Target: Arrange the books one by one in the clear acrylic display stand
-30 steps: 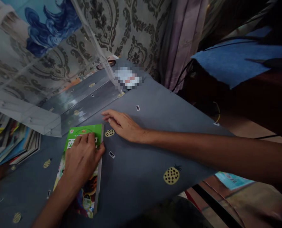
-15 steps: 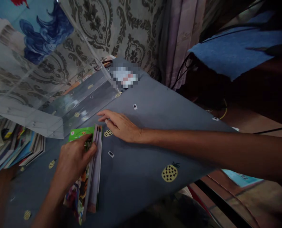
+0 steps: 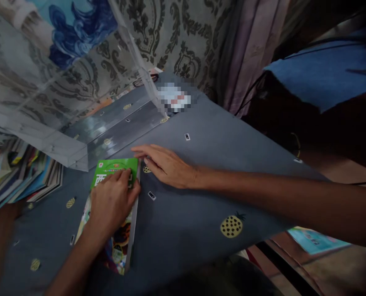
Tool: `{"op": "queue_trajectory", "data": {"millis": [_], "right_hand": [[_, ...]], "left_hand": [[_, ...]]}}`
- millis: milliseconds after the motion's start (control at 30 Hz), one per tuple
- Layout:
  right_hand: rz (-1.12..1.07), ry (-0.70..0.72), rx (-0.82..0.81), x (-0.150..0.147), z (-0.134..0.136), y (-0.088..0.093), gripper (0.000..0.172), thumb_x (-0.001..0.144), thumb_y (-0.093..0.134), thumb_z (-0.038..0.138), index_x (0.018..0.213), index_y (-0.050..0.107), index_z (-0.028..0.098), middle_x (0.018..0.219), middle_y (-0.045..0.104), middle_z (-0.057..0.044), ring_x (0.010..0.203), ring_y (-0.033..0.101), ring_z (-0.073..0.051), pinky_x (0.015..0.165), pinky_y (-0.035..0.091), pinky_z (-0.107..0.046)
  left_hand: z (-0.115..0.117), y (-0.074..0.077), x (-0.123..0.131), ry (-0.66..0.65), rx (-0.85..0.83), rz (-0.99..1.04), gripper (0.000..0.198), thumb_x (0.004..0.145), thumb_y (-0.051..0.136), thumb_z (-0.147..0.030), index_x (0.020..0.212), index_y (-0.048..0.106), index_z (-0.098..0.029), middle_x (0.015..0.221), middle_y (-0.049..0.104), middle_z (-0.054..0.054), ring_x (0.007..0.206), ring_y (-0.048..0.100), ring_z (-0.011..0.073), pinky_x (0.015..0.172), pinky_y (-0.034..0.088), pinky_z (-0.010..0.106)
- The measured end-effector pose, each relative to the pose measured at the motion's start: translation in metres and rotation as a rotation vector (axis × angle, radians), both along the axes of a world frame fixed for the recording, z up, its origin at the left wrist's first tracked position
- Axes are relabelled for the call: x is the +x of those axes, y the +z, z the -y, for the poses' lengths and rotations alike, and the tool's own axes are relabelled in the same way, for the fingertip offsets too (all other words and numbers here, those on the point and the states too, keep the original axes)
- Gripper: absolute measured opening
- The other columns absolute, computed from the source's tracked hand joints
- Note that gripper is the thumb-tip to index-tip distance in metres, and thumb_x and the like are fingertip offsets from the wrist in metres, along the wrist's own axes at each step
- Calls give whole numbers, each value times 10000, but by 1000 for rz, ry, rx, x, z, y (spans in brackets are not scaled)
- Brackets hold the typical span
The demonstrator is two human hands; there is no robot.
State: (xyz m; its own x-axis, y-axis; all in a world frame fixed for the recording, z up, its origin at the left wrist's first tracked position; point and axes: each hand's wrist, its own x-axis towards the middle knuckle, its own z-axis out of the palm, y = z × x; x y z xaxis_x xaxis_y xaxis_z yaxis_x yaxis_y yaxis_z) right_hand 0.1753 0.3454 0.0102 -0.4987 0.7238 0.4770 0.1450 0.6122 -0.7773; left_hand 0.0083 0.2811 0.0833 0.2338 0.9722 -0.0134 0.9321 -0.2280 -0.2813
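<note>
The glossy, rectangular book point(image 3: 124, 232), its pages parted half a second ago, now lies closed on the smooth grey tabletop point(image 3: 183, 213) beneath the left hand point(image 3: 110, 201), whose fingers curve close together over it; whether they grip its edge, I cannot tell. The right hand point(image 3: 170, 166) is empty just beside it, fingers loosely stretched out, near a straight-edged clear plastic case point(image 3: 73, 156).

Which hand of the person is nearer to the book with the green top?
Left: the left hand lies on the book; the right hand is beside its top right corner, contact unclear.
</note>
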Motion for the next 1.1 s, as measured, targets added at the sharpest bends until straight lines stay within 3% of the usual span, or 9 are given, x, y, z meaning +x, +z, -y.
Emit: {"op": "queue_trajectory", "data": {"millis": [100,200,367,533,700,1000,1100], "right_hand": [[169,29,34,0,3,0,337,1000,400,158,1306,538,183,1123,689,-96,1072,627,-227,978,504,-440],[284,54,70,1,3,1,299,1010,410,191,1257,579,185,1099,689,-111,1034,641,-244,949,522,-455],[365,59,131,-1,2,-2,317,1015,422,231,1283,584,187,1208,686,-145,1147,636,-279,980,522,-496],[482,76,254,-17,-6,-5,373,1011,473,265,1368,545,185,1383,629,-157,1353,519,-312,1091,419,-566],[554,58,291,-37,-25,-2,400,1028,479,318,1389,541,157,1424,603,-160,1373,508,-313,1109,397,-548],[578,27,273,-47,-34,-6,453,1033,465,375,1425,525,157,1492,540,-159,1437,433,-316,1126,370,-543],[577,35,254,-47,-34,-7,463,1035,459,390,1439,520,172,1519,511,-146,1454,410,-312,1139,350,-549]], "left_hand": [[5,-8,-10,-74,52,39,294,966,520,-342,1071,715,-149,1041,755,138,931,723,319,690,556,389],[9,-14,-35,-203,47,152,345,985,521,-388,1183,689,-161,1214,721,135,1060,692,314,848,575,439],[15,-25,-75,-291,-38,356,404,1033,445,-338,1397,560,-205,1454,580,102,1383,489,270,1124,423,487],[12,-35,-85,-199,-21,381,433,1022,466,-373,1425,533,-232,1492,532,114,1417,434,296,1101,407,530],[1,-45,-90,-151,39,386,453,1008,487,-411,1419,539,-228,1497,522,122,1385,461,307,1085,400,534],[1,-48,-91,-142,59,442,441,1003,488,-417,1387,581,-220,1486,537,128,1385,463,308,1100,374,528],[2,-48,-91,-193,53,480,407,1008,476,-390,1349,614,-217,1460,565,125,1372,484,300,1101,379,525]]}}
